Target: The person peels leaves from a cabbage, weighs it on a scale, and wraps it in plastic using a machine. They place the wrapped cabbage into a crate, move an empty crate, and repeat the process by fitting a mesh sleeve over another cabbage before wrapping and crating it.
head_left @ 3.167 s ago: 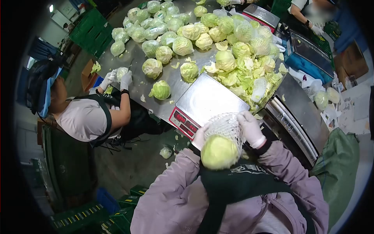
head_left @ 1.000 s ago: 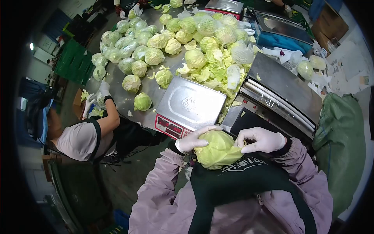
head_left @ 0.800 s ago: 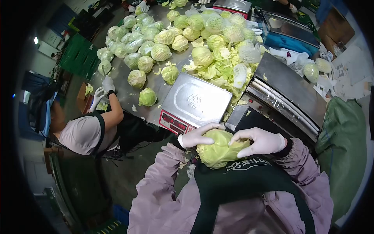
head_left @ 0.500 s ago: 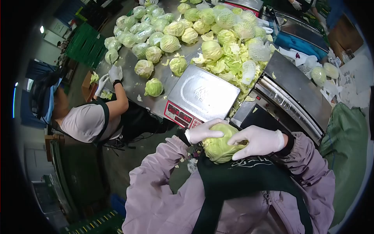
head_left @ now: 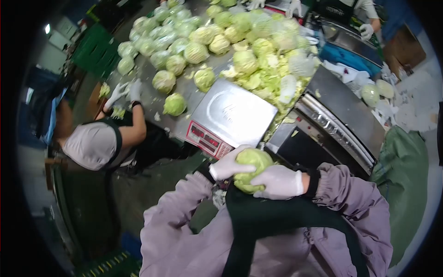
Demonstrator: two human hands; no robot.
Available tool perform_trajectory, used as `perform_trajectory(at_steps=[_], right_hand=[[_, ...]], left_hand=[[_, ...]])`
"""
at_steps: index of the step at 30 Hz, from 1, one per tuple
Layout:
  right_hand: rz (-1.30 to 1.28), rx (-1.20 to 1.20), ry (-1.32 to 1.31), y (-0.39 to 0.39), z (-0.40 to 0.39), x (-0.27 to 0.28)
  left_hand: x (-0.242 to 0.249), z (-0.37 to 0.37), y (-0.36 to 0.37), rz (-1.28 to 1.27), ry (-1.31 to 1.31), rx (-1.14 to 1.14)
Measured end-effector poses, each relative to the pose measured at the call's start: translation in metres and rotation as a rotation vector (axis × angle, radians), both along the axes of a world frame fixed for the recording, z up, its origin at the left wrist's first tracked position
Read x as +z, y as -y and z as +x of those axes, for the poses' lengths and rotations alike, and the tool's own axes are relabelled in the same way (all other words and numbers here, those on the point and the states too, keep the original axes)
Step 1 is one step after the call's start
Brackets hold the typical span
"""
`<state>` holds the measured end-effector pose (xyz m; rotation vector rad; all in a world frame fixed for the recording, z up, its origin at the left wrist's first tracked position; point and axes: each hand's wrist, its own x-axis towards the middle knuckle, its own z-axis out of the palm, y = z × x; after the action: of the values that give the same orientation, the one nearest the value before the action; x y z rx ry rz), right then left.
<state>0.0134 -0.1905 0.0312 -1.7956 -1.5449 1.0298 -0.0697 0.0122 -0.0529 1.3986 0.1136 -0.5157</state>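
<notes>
A pale green cabbage (head_left: pixel 254 159) is held in front of my chest, just past the top of the dark apron (head_left: pixel 272 212). My left hand (head_left: pixel 229 165), in a white glove, grips its left side with the thumb laid across the front. Gloved in white too, my right hand (head_left: pixel 281 181) wraps the lower right of the cabbage; some of its fingertips are hidden. Right beyond the left hand is a weighing scale (head_left: pixel 233 113) with a bare metal plate and a red display panel.
Whole cabbages (head_left: pixel 196 53) and loose leaves (head_left: pixel 263 83) cover much of the metal table (head_left: pixel 150 94). A wrapping machine (head_left: pixel 344 113) stands right of the scale, beside a green sack (head_left: pixel 401 180). A co-worker (head_left: pixel 99 143) works at left; other gloved hands (head_left: pixel 367 31) show at the top.
My right hand has slid lower on the cabbage and its fingers have closed round it. The cabbage looks turned. The view has shifted slightly, and more co-workers' hands appear at the top.
</notes>
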Motion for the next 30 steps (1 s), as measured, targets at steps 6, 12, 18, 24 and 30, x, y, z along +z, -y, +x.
perform_trajectory(at_steps=[6,12,18,24,30], right_hand=[[-0.024,0.148,0.04,-0.009,-0.002,0.0],[0.105,0.183,0.003,0.002,0.007,-0.004],[0.201,-0.164,-0.18,0.016,0.103,0.061],[0.453,-0.785,0.543,-0.008,0.131,0.017],[0.0,-0.663,-1.365,-0.015,0.055,-0.026]], left_hand=[[-0.043,-0.023,-0.009,-0.613,-0.409,0.306],[-0.068,-0.044,0.003,-1.048,-0.317,0.682],[-0.057,-0.037,-0.014,-1.192,-0.119,0.706],[-0.039,-0.024,-0.022,-1.001,0.007,0.694],[0.039,0.011,-0.02,-0.114,0.488,0.423]])
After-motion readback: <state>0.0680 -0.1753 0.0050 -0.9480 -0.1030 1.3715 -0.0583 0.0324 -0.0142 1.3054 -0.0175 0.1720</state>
